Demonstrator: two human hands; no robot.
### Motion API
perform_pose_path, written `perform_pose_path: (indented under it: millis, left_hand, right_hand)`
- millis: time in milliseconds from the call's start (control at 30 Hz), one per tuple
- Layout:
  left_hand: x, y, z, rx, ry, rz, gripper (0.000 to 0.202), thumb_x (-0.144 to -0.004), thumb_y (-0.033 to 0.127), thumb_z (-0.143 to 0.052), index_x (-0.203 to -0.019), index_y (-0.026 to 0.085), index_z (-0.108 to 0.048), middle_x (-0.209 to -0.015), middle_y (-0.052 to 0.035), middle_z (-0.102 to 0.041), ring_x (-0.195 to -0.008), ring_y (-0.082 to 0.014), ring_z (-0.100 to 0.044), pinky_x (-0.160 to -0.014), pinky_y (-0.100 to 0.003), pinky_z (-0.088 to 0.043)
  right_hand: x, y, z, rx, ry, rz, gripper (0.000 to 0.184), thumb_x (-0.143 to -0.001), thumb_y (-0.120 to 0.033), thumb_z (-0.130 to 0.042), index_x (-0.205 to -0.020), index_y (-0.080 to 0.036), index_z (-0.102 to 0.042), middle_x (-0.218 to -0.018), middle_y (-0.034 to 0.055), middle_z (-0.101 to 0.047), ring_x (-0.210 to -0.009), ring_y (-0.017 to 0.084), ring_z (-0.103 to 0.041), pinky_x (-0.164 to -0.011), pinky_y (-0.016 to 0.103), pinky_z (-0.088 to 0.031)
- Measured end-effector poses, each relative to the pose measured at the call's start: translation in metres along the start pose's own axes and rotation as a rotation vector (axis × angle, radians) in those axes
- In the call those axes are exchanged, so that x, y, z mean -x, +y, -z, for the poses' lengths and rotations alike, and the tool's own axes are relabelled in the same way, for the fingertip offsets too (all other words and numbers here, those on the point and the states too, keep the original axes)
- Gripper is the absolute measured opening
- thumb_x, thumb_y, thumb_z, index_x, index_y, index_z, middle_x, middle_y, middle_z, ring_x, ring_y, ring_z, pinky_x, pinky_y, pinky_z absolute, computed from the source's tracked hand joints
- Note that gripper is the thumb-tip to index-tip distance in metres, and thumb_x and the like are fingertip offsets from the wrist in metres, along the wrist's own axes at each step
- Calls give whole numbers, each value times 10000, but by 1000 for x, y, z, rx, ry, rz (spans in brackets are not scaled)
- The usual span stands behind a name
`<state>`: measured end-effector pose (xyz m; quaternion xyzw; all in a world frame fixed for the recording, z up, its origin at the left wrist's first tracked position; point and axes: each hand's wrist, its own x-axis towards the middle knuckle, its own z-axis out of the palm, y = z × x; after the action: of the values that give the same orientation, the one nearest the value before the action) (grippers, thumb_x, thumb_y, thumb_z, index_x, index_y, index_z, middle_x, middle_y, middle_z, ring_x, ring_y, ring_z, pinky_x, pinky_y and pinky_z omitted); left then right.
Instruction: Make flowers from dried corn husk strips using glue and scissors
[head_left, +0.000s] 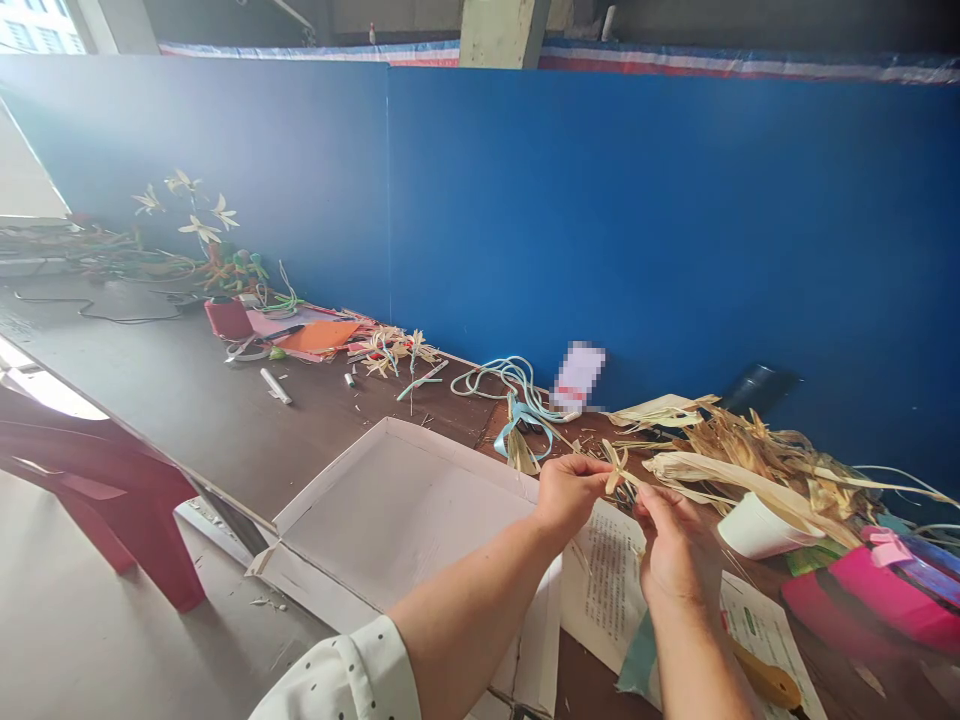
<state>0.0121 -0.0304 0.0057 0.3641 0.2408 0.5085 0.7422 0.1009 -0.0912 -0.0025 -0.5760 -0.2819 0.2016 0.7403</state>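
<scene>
Between my two hands is a small flower of pale dried corn husk (618, 470), its narrow petals spread apart. My left hand (568, 492) pinches it from the left with thumb and forefinger. From the right, the fingers of my right hand (675, 545) are closed on the flower's other side. Below both hands lie printed sheets of paper (600, 570). A white box lid (390, 530) rests under my left forearm. Just behind the hands is a loop of light blue ribbon (541, 442).
Dried corn husks (765, 450) are heaped at the right, beside a tipped white cup (765, 525) and a pink bag (870, 600). Scissors (251, 348), a white tube (275, 386) and finished husk flowers (196, 215) lie or stand leftward. A blue partition (637, 220) borders the table.
</scene>
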Motion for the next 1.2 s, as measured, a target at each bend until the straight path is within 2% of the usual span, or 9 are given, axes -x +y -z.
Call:
perform_pose_path:
  millis: [367,633,1000,1100,1200]
  left_hand:
    - [2,5,2,20,-8,34,324,-458,338,-832,-629,100,-695,-571,-17,-605,-549,-79,-487,-605,-248,-393]
    - [0,5,3,71,-27,50,410,-405,382,-856,-650,90,-704,-587,-26,-609,-560,-88,-507,-623,-256,-418]
    - [-1,5,6,94,-66,34,449,-395,415,-865,-666,93,-709,-613,-32,-616,-582,-96,-517,-637,-263,-432]
    - [-3,7,7,73,-39,24,447,-383,422,-867,-639,93,-704,-588,-27,-605,-564,-90,-504,-612,-253,-421]
    - [-4,9,8,30,-31,40,450,-372,425,-868,-626,94,-700,-573,-28,-602,-554,-94,-504,-608,-260,-420]
  right_hand:
    - [5,1,-5,-11,-36,-26,235,-632,-377,-763,-723,-186,-660,-680,-16,-615,-677,143,-522,-661,281,-406]
    - [5,2,-5,42,-56,11,268,-634,-412,-753,-711,-178,-648,-650,-7,-603,-636,153,-515,-608,295,-402]
    - [3,7,-5,65,-82,2,276,-634,-438,-744,-717,-192,-650,-682,-5,-610,-661,160,-513,-637,312,-404]
    - [-1,8,-1,147,-56,15,330,-644,-494,-726,-753,-189,-665,-684,2,-597,-660,164,-505,-618,307,-400]
    - [-5,6,2,146,42,55,421,-686,-559,-671,-866,-179,-688,-697,4,-578,-632,155,-494,-595,303,-405]
